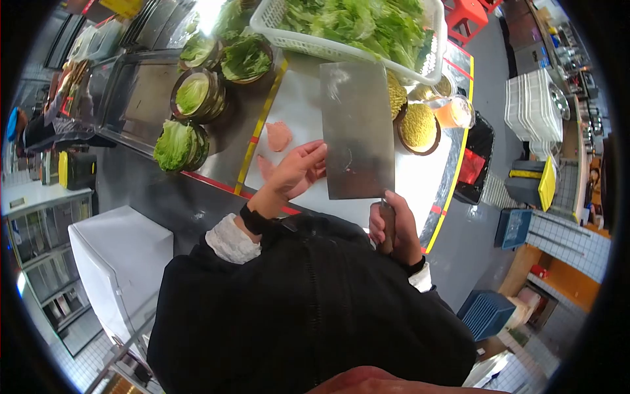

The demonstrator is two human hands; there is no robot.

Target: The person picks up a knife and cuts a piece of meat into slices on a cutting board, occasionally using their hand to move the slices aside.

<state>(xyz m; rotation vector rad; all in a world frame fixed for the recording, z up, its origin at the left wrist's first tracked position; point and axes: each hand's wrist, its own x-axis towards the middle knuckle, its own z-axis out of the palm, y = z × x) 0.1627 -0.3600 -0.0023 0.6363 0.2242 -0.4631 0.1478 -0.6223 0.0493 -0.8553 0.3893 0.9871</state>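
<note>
Cleaver (358, 130) in right hand (403, 225), beside left (298, 172)

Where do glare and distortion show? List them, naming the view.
Head view: glare whites out part of the metal counter, top left of centre; head view: duller sheen marks the cleaver; head view: wide-angle distortion bows the right-hand yellow tape, corners black.

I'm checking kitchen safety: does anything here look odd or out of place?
One thing: the left hand is close against one long edge of the cleaver, likely its sharp side. Whether they touch, I can't tell. No obvious spill.
</note>
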